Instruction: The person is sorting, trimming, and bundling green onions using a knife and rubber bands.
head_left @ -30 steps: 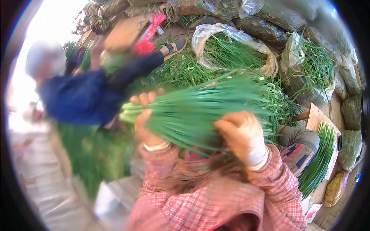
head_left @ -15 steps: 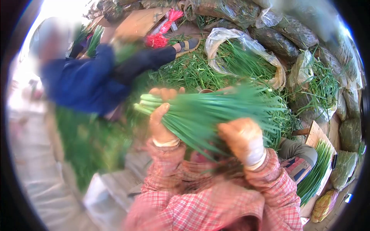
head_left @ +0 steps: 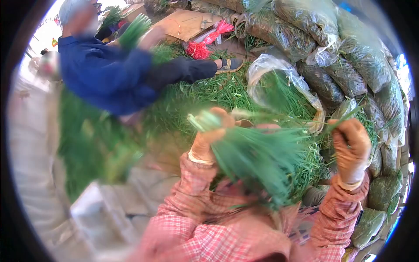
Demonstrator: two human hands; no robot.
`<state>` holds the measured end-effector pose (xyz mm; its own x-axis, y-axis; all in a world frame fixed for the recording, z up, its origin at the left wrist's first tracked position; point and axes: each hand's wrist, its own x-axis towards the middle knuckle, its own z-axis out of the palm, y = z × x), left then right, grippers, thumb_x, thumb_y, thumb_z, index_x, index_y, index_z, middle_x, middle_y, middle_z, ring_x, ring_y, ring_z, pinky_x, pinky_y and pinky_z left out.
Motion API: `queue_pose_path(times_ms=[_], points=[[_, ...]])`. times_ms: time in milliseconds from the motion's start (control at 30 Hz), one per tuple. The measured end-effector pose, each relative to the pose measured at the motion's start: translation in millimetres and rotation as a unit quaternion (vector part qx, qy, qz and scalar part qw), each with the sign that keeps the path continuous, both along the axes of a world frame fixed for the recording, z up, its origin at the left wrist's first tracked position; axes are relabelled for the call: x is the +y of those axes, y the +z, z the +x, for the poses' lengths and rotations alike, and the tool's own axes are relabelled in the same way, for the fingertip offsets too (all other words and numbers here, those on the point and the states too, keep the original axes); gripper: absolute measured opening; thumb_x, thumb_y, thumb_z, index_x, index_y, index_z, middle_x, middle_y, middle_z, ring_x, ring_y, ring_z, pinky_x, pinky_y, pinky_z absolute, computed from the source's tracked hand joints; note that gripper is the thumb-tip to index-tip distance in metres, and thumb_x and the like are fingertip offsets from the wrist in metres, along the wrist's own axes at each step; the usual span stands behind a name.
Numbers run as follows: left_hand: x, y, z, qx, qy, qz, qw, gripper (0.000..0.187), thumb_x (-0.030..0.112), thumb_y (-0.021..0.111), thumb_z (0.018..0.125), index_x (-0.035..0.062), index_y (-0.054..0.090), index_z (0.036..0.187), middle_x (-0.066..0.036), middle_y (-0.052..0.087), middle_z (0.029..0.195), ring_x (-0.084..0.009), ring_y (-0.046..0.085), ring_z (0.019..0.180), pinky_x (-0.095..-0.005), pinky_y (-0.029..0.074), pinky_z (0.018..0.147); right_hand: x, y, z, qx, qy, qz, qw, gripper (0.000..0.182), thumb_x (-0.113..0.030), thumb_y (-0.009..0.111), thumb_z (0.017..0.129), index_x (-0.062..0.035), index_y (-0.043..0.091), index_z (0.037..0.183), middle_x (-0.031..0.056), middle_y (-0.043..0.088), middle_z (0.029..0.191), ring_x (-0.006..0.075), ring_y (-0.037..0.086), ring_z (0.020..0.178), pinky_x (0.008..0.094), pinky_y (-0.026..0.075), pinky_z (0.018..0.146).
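My left hand (head_left: 208, 135) is closed around a bunch of chives (head_left: 262, 153) near its pale stem ends, which point left. The long green leaves fan out to the right and droop over my lap, blurred by motion. Well to the right of the bunch, my right hand (head_left: 351, 146) is raised with its fingers pinched. A thin green leaf (head_left: 350, 114) sticks out from those fingertips. Both hands appear to wear orange-tan gloves with pale cuffs.
A co-worker in a blue jacket (head_left: 102, 81) sits at upper left with green leaves in hand. Loose greens (head_left: 214, 91) cover the ground. Beyond my hands lies an open plastic bag (head_left: 257, 83) of greens, near red ties (head_left: 198, 50). Stuffed bags (head_left: 279, 39) are stacked behind and right.
My right hand has moved away from the bunch, out to the right, with a leaf in its fingers. The bunch's leaves now hang lower. The camera view has shifted slightly.
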<state>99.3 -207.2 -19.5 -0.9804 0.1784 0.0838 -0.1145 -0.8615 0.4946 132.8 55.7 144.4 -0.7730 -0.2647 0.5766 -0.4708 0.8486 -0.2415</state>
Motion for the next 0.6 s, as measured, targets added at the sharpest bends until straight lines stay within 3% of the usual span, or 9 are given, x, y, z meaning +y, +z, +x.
queue_pose_path(times_ms=[133,233,300,333,400,433,467,533,600], points=[[-3,-10,0,0.0,0.014,0.067,0.998,0.038,0.008,0.065,0.067,0.0129,0.049,0.101,-0.001,0.049,0.083,-0.0161,0.05,0.081,-0.0391,0.037,0.094,71,-6,21,0.012,-0.115,-0.095,0.989,0.012,0.005,0.062,0.078,-0.0021,0.063,0.088,0.002,0.057,0.08,0.0115,0.05,0.075,0.0226,0.039,0.072],[-3,7,3,-0.037,0.048,0.035,0.998,0.032,0.006,0.061,0.068,0.0135,0.046,0.095,0.001,0.044,0.078,-0.0155,0.047,0.08,-0.0394,0.034,0.097,153,-40,42,-0.137,-0.199,-0.179,0.954,0.02,-0.001,0.067,0.074,-0.0041,0.062,0.094,0.003,0.058,0.087,0.0147,0.053,0.086,0.0263,0.039,0.08],[4,26,8,-0.083,0.09,0.005,0.992,0.03,0.004,0.06,0.068,0.0135,0.045,0.092,0.001,0.042,0.076,-0.0152,0.046,0.079,-0.0393,0.034,0.096,154,-53,53,-0.184,-0.216,0.272,0.92,0.042,-0.007,0.071,0.065,-0.0071,0.059,0.106,0.0066,0.058,0.102,0.0237,0.052,0.098,0.0349,0.037,0.087],[-1,10,-1,0.009,0.073,-0.007,0.997,0.025,0.002,0.057,0.069,0.013,0.044,0.087,0.001,0.04,0.075,-0.015,0.044,0.076,-0.0386,0.035,0.093,135,-57,67,-0.204,-0.283,0.342,0.873,0.058,-0.009,0.071,0.059,-0.0097,0.053,0.115,0.0095,0.053,0.115,0.0309,0.046,0.108,0.0412,0.034,0.091],[0,6,-8,0.095,0.083,0.043,0.991,0.022,0.002,0.057,0.069,0.0126,0.042,0.082,0.0,0.039,0.075,-0.0147,0.042,0.074,-0.0388,0.036,0.089,101,-64,82,-0.162,-0.242,0.221,0.931,0.057,-0.006,0.07,0.062,-0.0084,0.052,0.117,0.01,0.05,0.117,0.0283,0.046,0.107,0.0401,0.039,0.087],[3,10,-9,0.108,0.11,0.038,0.987,0.023,0.001,0.057,0.069,0.0124,0.042,0.081,0.0,0.039,0.075,-0.0147,0.041,0.073,-0.0388,0.036,0.088,74,-71,91,-0.177,-0.19,0.014,0.966,0.052,-0.006,0.07,0.066,-0.0071,0.053,0.115,0.0108,0.054,0.11,0.0229,0.052,0.098,0.0363,0.046,0.077],[6,20,-10,0.124,0.135,0.03,0.983,0.023,0.001,0.057,0.068,0.0123,0.042,0.081,-0.001,0.038,0.075,-0.0147,0.04,0.072,-0.0388,0.035,0.087,50,-75,98,-0.232,-0.124,-0.07,0.962,0.044,-0.006,0.07,0.067,-0.0055,0.058,0.109,0.0104,0.059,0.098,0.0201,0.057,0.085,0.0327,0.048,0.068],[14,46,-11,0.179,0.176,-0.019,0.968,0.023,0.0,0.057,0.069,0.0121,0.042,0.081,-0.001,0.038,0.075,-0.0153,0.04,0.072,-0.0392,0.035,0.085,10,-77,98,-0.428,0.104,-0.186,0.878,0.039,-0.025,0.071,0.071,-0.0062,0.063,0.104,0.0113,0.062,0.096,0.023,0.06,0.082,0.0326,0.048,0.072],[26,72,-12,0.254,0.211,-0.091,0.94,0.023,0.0,0.058,0.069,0.012,0.042,0.081,-0.001,0.038,0.075,-0.0165,0.041,0.074,-0.04,0.034,0.085,-21,-86,93,-0.565,0.23,-0.336,0.718,0.056,-0.041,0.062,0.08,-0.0054,0.051,0.122,0.01,0.058,0.11,0.0212,0.057,0.098,0.0338,0.046,0.083]])
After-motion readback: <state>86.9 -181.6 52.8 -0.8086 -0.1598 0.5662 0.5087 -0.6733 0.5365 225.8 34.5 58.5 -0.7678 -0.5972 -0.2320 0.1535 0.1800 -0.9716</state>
